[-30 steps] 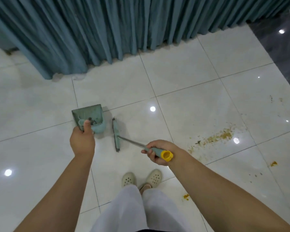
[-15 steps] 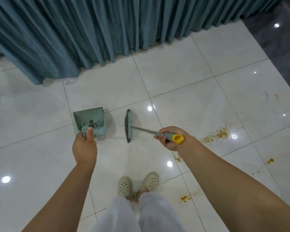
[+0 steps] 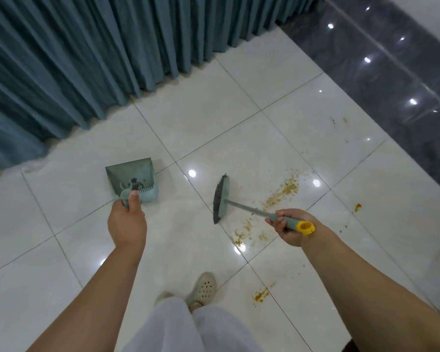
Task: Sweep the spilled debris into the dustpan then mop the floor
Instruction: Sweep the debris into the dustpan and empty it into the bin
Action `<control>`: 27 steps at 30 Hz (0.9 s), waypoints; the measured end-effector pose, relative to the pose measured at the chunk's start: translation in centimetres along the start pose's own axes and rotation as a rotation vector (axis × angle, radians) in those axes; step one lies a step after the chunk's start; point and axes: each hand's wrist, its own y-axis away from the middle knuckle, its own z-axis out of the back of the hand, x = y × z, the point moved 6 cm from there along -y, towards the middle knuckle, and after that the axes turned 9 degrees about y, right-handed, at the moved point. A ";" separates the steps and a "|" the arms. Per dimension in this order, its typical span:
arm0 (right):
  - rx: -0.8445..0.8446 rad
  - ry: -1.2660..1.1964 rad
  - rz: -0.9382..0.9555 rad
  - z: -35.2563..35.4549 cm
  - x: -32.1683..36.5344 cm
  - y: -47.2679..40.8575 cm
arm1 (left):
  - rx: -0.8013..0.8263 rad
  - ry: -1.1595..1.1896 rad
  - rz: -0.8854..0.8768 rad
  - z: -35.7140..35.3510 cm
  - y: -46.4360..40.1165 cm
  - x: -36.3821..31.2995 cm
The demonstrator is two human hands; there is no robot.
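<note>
Debris (image 3: pixel 283 190): several orange patches; left hand (image 3: pixel 126 223) grips one dustpan (image 3: pixel 132 177), right hand (image 3: pixel 291 228) grips one broom (image 3: pixel 221 199).

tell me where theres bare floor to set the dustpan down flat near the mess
Bare tile lies between the dustpan and the brush, and toward the curtain. It is crowded right of the brush: the crumb patch, smears under the right hand, and a blob by the shoe.

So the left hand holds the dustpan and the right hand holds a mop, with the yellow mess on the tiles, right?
Not quite. The right hand holds a brush, not a mop, as the head view shows. The left hand does hold the dustpan, and the yellow mess lies on the tiles.
</note>
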 end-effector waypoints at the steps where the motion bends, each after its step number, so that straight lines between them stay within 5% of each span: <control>1: -0.023 -0.015 -0.001 1.5 0.1 0.2 | 0.016 0.000 -0.012 -1.1 0.2 -0.5; 14: -0.033 -0.173 0.012 7.0 2.4 3.3 | 0.227 -0.029 -0.103 -9.9 -0.7 -6.1; 27: 0.255 -0.090 -0.130 -16.7 10.2 -1.8 | 0.219 -0.107 -0.111 -13.2 -16.2 -13.8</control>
